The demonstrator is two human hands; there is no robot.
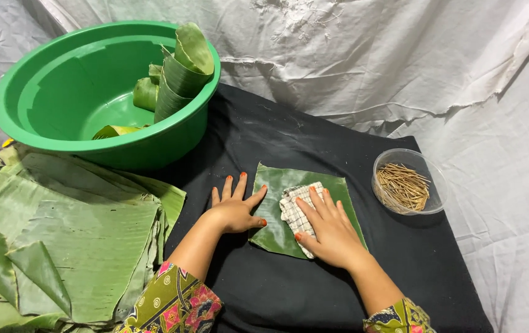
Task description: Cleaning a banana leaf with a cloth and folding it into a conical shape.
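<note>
A square piece of green banana leaf (pixel 276 237) lies flat on the black cloth (pixel 289 290) in front of me. My right hand (pixel 329 228) presses a folded checked cloth (pixel 294 209) onto the middle of the leaf, fingers spread over it. My left hand (pixel 235 206) rests flat with fingers apart on the black cloth, its thumb touching the leaf's left edge. It holds nothing.
A green plastic basin (pixel 42 105) at the back left holds folded and rolled leaf pieces (pixel 181 74). A stack of large banana leaves (pixel 61 240) lies at the left. A clear plastic bowl (pixel 437 179) of thin wooden sticks stands at the right. White sheeting covers the surroundings.
</note>
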